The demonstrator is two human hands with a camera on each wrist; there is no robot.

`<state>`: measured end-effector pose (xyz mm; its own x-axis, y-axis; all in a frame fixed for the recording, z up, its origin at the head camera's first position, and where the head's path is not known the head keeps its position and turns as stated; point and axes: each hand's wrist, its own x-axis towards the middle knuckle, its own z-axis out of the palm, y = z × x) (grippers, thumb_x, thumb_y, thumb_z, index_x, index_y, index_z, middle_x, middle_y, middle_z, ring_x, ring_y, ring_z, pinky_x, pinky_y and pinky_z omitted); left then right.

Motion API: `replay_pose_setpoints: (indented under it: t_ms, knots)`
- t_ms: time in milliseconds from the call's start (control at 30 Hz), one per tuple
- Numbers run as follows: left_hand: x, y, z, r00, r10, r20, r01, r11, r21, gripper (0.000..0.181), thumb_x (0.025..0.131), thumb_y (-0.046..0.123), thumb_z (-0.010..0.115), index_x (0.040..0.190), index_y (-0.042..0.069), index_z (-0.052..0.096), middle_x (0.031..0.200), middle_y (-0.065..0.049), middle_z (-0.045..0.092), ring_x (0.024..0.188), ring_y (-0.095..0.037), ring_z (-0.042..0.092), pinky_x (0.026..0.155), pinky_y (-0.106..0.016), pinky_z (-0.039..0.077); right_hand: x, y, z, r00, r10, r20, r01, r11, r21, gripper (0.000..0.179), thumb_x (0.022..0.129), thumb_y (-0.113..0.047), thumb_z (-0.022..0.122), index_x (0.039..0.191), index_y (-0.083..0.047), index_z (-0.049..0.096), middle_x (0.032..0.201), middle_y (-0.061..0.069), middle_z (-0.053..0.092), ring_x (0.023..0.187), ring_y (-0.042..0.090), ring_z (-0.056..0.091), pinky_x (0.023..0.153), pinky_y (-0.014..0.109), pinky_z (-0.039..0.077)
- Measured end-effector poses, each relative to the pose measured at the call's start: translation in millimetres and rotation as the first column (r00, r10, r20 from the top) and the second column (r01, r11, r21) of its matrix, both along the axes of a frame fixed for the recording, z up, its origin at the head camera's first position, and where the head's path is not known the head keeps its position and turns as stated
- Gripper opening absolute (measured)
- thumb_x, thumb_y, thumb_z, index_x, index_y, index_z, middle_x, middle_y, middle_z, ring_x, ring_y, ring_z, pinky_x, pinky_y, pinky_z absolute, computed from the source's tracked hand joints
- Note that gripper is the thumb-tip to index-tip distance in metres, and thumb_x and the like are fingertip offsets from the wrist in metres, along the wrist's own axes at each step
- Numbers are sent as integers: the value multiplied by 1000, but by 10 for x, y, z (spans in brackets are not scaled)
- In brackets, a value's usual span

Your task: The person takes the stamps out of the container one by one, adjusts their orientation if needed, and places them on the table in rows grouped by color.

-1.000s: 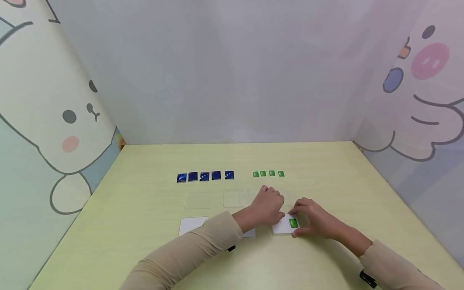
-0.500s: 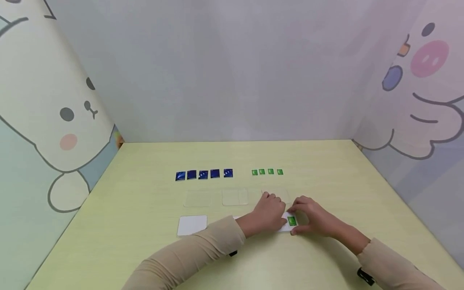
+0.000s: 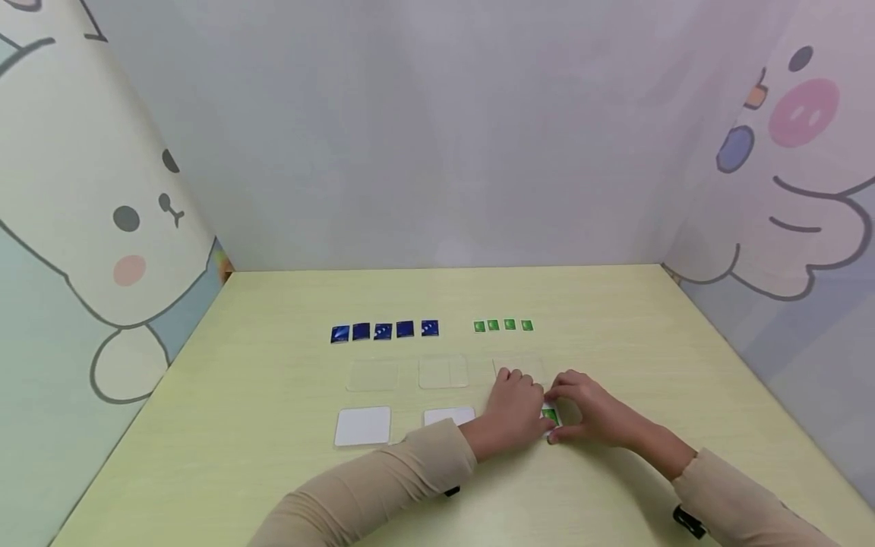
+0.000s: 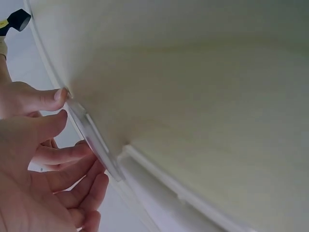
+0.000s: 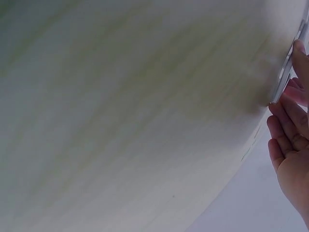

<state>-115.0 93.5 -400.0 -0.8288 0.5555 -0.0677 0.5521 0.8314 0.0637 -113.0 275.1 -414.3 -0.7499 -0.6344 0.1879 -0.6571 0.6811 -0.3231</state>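
My right hand (image 3: 591, 414) grips the right end of a flat white card-like piece (image 4: 99, 142) by its edges, thumb at the near edge and a finger at the far edge. A green square sticker (image 3: 549, 415) lies on that end. My left hand (image 3: 514, 414) lies over the rest of the piece, its thumb pressing by the sticker and its fingers loosely bent. In the right wrist view the right hand (image 5: 294, 150) holds the piece's thin edge. A second white piece (image 3: 447, 415) lies left of the left hand, a third white piece (image 3: 362, 426) further left.
Beyond the hands lie three clear plates, a left one (image 3: 374, 375), a middle one (image 3: 443, 372) and a right one (image 3: 517, 368). Farther back sit several dark blue squares (image 3: 383, 331) and several small green stickers (image 3: 510, 324). A pale wall (image 3: 437, 152) rises behind the table.
My left hand has slid right along the white piece toward the sticker, now partly covering it, and uncovered more of the second white piece. My right hand keeps its hold in place.
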Motion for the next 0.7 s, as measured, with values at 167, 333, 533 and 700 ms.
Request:
replay_pose_setpoints:
  t_ms: [167, 333, 533, 700]
  knots:
    - [17, 22, -1, 999, 33, -9, -33, 999, 14, 40, 86, 60, 63, 102, 23, 70, 85, 8, 64, 84, -10, 50, 86, -28, 35, 2, 2, -10, 1000, 0, 4, 0, 1000, -4, 47, 71, -44, 84, 100, -10, 72, 95, -7, 64, 91, 8, 54, 82, 31, 49]
    - [17, 39, 0, 999, 48, -6, -48, 998, 36, 38, 85, 58, 66, 99, 23, 71, 81, 8, 63, 80, -11, 48, 83, -27, 34, -1, 3, -22, 999, 26, -24, -27, 999, -31, 43, 70, -40, 86, 98, -11, 72, 94, -7, 63, 89, 8, 53, 80, 31, 48]
    - [-9, 67, 26, 997, 79, 5, -79, 997, 0, 38, 81, 59, 69, 95, 24, 71, 77, 7, 61, 79, -11, 48, 84, -27, 36, -18, -1, -25, 997, 62, -55, -65, 996, -54, 42, 70, -39, 87, 97, -11, 71, 92, -6, 63, 88, 10, 54, 80, 30, 47]
    - [-35, 85, 50, 996, 90, 25, -90, 996, 3, 36, 79, 59, 72, 88, 24, 71, 73, 7, 59, 75, -11, 47, 80, -27, 35, -29, 9, -37, 997, 55, -53, -57, 997, -43, 44, 69, -40, 87, 97, -10, 71, 92, -6, 63, 88, 9, 54, 80, 30, 47]
